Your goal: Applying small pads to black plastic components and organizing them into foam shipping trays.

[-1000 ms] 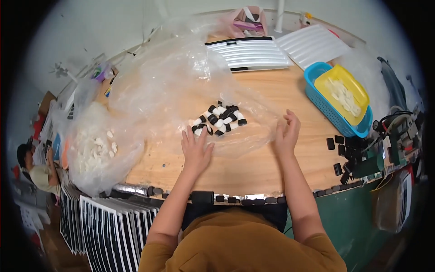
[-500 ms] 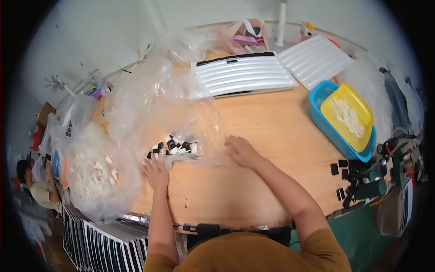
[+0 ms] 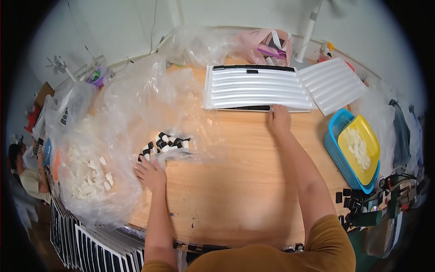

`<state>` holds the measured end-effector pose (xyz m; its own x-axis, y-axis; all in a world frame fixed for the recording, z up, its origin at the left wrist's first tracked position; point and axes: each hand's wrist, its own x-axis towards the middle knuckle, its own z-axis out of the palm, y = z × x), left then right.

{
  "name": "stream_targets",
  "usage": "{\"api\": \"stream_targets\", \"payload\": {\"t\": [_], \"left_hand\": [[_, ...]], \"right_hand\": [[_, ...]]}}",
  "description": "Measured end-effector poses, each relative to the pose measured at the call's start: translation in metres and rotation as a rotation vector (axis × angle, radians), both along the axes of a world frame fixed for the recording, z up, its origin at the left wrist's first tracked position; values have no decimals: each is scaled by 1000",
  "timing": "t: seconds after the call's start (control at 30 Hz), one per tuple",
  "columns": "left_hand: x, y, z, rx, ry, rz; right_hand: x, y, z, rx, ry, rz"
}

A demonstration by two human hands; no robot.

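Note:
My right hand (image 3: 281, 120) reaches forward to the front edge of a white ribbed panel (image 3: 258, 87). Its fingers are bent and closed on that edge, beside a black strip under it. Another black strip runs along the panel's far edge. My left hand (image 3: 150, 175) lies with its fingers spread at the edge of a clear plastic bag (image 3: 181, 86). Just beyond its fingertips is a small heap of black and white pieces (image 3: 166, 142), partly on the bag's film; nothing shows in this hand.
A second ribbed panel (image 3: 334, 85) lies at the back right. Beside it stand a blue basket (image 3: 333, 146) and a yellow tray (image 3: 374, 156) with white pieces. Black pieces (image 3: 355, 204) lie near the right edge. Slatted panels (image 3: 99, 249) stand low at left; a co-worker (image 3: 31, 179) sits beyond.
My right hand has moved from beside the plastic bag forward and right to the ribbed panel's edge. My left hand stays by the pieces. The whole view has shifted.

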<state>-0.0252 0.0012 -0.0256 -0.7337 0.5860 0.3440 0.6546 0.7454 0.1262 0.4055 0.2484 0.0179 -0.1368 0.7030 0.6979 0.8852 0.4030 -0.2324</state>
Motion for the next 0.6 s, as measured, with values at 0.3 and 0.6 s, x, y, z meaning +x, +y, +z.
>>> {"api": "stream_targets", "payload": {"t": [0.3, 0.6], "left_hand": [[-11, -5, -5, 213, -48, -90], [-7, -12, 0, 514, 231, -340]], "right_hand": [[-13, 8, 9, -56, -146, 96], [-12, 28, -28, -254, -254, -102]]}}
